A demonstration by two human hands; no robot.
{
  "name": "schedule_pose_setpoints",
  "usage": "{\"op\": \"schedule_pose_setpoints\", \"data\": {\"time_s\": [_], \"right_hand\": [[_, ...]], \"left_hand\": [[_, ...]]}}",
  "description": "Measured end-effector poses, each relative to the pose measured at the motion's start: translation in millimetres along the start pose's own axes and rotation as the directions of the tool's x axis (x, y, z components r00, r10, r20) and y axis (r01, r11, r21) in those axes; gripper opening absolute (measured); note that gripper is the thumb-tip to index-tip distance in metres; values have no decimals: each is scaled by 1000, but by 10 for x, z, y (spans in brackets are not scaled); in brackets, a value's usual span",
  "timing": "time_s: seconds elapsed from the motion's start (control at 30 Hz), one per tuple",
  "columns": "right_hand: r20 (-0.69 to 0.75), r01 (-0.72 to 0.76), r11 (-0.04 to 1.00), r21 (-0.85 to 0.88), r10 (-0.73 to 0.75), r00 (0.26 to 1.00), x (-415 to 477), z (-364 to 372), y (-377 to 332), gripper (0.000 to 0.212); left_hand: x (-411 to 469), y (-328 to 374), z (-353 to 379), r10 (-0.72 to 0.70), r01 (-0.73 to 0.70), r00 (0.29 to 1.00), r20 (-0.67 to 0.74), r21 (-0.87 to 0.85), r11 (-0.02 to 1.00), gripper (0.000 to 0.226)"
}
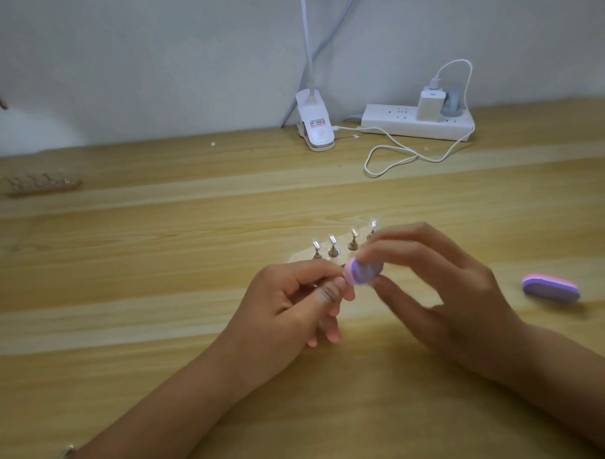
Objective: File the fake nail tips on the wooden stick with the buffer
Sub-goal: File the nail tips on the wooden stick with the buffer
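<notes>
Left hand (290, 308) curled, pinching a small unclear item (347, 289), right hand (447, 293) pinching purple buffer (362, 272) just beside it

A long light wooden table (157, 234) runs up to a plain white wall (151, 63). At the back edge sits a white clip-on lamp base (316, 125), its thin neck rising out of view. Just beside it, to the right, lies a white power strip (393, 121) with a white charger block (430, 104) plugged in. A white cable (391, 157) loops across the wood between them.
</notes>
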State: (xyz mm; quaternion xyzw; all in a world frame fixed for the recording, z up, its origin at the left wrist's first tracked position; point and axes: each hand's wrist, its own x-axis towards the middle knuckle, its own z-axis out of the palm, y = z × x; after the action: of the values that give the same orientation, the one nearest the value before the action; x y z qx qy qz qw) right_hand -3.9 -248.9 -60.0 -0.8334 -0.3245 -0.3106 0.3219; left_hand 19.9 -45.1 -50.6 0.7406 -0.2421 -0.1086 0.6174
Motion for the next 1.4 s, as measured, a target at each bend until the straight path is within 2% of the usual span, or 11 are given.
{"op": "schedule_pose_setpoints", "data": {"time_s": [0.1,0.23,0.4,0.47,0.6,0.7,0.83,0.97,1.13,1.27,1.4], "right_hand": [[66,104,993,-59,-100,993,-33,41,-44,20],[-2,-10,999,-38,10,1000,0,-30,50,15],[47,113,994,-9,-112,993,-34,34,-36,20],[49,75,996,-43,-73,996,-24,15,23,18],[-21,-21,998,-51,20,1000,-1,0,63,19],[-14,-11,999,-50,11,1000,-24,22,38,22],[-16,-32,998,-49,31,999,-20,-1,76,22],[-19,-50,998,-43,50,999,-10,11,107,22],[15,-44,999,-31,44,999,-24,47,104,23],[30,-39,999,-37,40,999,-26,66,95,21],[38,-37,998,-45,39,999,-20,66,88,20]], "left_hand": [[-6,21,-18,-21,24,998,64,-59,998,20],[17,27,-59,-48,58,996,71,-141,988,22],[12,25,-36,-45,61,994,101,-156,986,23],[13,19,-49,-49,62,995,91,-154,986,22],[23,-1,-60,-42,46,999,31,-140,989,21],[44,-13,-90,1,-13,995,-104,-115,993,19],[78,-46,-194,-4,-37,952,-305,-128,991,17],[109,-82,-233,-49,-1,908,-415,-119,993,13],[132,-102,-258,-23,43,915,-403,41,998,10],[163,-110,-232,-64,78,928,-367,25,997,12],[192,-152,-244,-68,112,931,-358,105,988,11]]}}
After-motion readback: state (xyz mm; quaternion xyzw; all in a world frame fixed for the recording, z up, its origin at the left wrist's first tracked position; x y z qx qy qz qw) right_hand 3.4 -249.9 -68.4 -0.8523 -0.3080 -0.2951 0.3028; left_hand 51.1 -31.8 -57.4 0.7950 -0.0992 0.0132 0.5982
